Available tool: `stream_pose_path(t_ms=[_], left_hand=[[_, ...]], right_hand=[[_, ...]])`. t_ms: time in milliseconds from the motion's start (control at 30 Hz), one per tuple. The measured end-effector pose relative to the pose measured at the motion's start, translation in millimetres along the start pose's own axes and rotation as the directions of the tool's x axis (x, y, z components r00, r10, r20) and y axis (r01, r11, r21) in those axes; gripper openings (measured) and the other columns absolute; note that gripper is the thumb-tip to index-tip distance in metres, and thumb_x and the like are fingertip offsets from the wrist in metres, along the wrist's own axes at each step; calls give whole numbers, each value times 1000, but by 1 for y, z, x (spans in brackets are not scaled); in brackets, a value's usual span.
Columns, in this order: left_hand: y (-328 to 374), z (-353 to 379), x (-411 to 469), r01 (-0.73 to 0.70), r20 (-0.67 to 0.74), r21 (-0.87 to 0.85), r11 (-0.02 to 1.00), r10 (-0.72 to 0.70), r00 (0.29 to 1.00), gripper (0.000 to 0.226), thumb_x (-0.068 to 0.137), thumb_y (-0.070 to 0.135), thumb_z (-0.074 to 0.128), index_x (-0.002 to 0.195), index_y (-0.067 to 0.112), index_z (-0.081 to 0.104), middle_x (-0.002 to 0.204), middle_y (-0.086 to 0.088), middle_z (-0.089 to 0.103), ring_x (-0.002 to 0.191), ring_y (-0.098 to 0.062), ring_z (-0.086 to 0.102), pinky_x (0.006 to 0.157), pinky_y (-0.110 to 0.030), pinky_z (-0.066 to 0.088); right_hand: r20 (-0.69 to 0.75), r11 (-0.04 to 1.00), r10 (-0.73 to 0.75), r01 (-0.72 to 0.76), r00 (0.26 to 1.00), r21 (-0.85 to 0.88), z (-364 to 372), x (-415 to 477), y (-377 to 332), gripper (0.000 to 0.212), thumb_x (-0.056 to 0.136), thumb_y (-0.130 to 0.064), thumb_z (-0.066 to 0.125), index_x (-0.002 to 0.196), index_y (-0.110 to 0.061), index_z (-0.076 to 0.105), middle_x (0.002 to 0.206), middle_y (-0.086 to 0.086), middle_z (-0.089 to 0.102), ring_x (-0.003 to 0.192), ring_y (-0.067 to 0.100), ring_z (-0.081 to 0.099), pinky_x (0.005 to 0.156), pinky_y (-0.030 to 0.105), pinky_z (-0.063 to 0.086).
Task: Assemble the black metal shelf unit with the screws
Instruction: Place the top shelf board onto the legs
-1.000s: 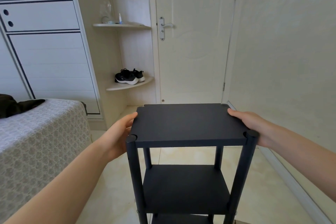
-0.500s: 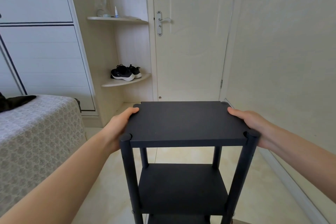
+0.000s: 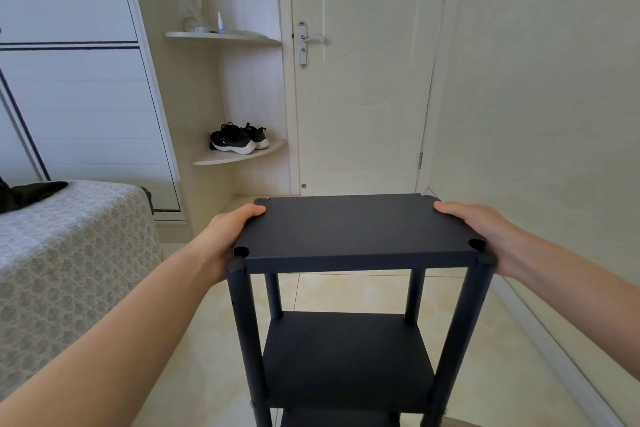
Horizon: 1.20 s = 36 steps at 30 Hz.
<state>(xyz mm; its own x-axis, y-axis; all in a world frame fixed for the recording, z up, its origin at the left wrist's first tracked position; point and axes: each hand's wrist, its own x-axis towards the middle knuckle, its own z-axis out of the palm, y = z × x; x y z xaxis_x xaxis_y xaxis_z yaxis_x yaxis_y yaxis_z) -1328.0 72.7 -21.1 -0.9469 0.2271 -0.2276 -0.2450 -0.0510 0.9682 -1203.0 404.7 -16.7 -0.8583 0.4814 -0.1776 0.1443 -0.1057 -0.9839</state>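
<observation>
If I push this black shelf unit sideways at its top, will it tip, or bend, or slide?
The black shelf unit looks tall and narrow, so a high push would probably tip it. Its posts and panels look rigid, so little bending is likely. The glossy floor tiles might let it slide.

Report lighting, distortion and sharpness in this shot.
Head view: soft, even daylight, no glare on the matte shelf unit; head view, edges: wide-angle bowing curves the wardrobe trim; head view, focus: left hand, right hand and shoes all sharp.
</observation>
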Motion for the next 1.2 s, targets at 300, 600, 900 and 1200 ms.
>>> stream_pose_path(t_ms=[300, 600, 900, 1200], left_hand=[[-4, -1, 5, 5, -29, 28, 1000, -4, 1000, 29, 93, 34, 69, 102, 7, 64, 60, -5, 73, 45, -17, 68, 37, -21, 48], [-12, -3, 13, 2, -16, 28, 1000, -2, 1000, 28, 95, 33, 68, 100, 5, 65, 66, -6, 75, 50, -18, 71, 39, -22, 50], [-62, -9, 31, 83, -38, 15, 996, -83, 996, 40, 92, 41, 69, 111, 5, 67, 83, -10, 76, 64, -24, 70, 50, -28, 51], [-87, -17, 28, 132, 113, -133, 982, -118, 987, 41, 83, 39, 75, 106, 6, 69, 76, -9, 75, 58, -21, 72, 45, -27, 53]], right_hand=[[24, 999, 43, -43, 999, 15, -1, 5, 9, 29, 90, -34, 70, 100, -7, 70, 70, 3, 74, 54, 16, 70, 43, 23, 50], [43, 998, 47, -49, 998, 43, -3, 11, 22, 28, 92, -33, 67, 97, -5, 70, 71, 4, 75, 55, 16, 71, 42, 23, 50], [28, 993, 112, -112, 993, 21, -3, 15, 61, 35, 89, -38, 70, 103, -6, 70, 80, 6, 77, 62, 19, 74, 45, 24, 52], [72, 988, 137, -141, 988, 62, -1, 13, 80, 36, 92, -42, 64, 102, -8, 69, 81, 4, 77, 62, 18, 74, 44, 23, 51]])
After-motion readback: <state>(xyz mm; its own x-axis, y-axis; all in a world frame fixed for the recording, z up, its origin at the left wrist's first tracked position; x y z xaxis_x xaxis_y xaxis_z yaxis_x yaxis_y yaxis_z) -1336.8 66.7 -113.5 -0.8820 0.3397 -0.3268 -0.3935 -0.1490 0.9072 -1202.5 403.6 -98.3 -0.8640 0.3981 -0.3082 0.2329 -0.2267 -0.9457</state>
